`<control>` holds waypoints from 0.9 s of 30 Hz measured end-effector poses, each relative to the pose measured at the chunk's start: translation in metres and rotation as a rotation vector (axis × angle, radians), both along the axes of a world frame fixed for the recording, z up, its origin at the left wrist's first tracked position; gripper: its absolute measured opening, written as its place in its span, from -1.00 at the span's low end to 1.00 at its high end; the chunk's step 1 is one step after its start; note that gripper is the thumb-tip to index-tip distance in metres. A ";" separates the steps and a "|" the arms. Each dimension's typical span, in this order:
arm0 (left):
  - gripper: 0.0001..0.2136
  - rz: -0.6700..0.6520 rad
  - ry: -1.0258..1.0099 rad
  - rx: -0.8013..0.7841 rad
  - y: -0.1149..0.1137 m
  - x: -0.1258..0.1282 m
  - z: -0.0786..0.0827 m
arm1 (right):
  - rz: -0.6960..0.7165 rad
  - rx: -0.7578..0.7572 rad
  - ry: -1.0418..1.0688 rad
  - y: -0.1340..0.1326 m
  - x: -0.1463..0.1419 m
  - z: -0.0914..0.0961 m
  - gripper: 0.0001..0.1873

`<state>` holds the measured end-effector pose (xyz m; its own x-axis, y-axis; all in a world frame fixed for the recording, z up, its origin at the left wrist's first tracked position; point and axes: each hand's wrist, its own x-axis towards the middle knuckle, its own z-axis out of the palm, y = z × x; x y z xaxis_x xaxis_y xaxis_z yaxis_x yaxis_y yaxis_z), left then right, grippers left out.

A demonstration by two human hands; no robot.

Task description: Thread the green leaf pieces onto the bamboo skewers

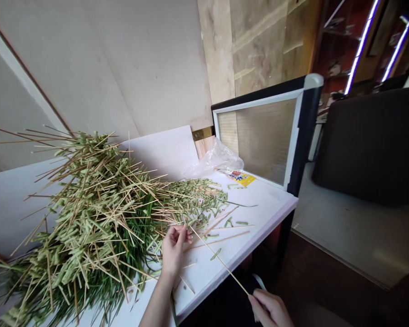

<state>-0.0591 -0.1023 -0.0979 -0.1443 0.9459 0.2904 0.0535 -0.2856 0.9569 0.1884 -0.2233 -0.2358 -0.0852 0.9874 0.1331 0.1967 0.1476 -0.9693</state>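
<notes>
The thin stick point(225, 266) slants across the table point(271, 203) edge, my right hand point(268, 308) pinching its near end. My left hand point(173, 247) presses fingertips together at the far tip, on what I cannot tell; best keep skin off the point. Green pieces point(195, 191) lie beyond.

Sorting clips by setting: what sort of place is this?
Possibly a prep corner in a small eatery: a heap of skewered green vegetables on a white table, with a dark seat and light strips beyond.
</notes>
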 end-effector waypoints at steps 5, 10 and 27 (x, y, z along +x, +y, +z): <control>-0.66 -0.024 0.017 0.000 0.000 -0.002 -0.001 | 0.007 0.005 -0.023 0.000 0.001 0.003 -0.48; -0.67 -0.064 0.020 -0.002 0.000 -0.002 0.001 | -0.002 0.005 -0.004 -0.001 0.001 0.002 -0.49; -0.63 -0.111 -0.077 -0.090 -0.001 0.000 0.005 | -0.007 0.004 -0.004 0.000 0.001 0.000 -0.51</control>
<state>-0.0596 -0.1033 -0.0927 -0.0558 0.9791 0.1957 -0.0484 -0.1984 0.9789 0.1896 -0.2233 -0.2358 -0.0785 0.9875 0.1368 0.2016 0.1501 -0.9679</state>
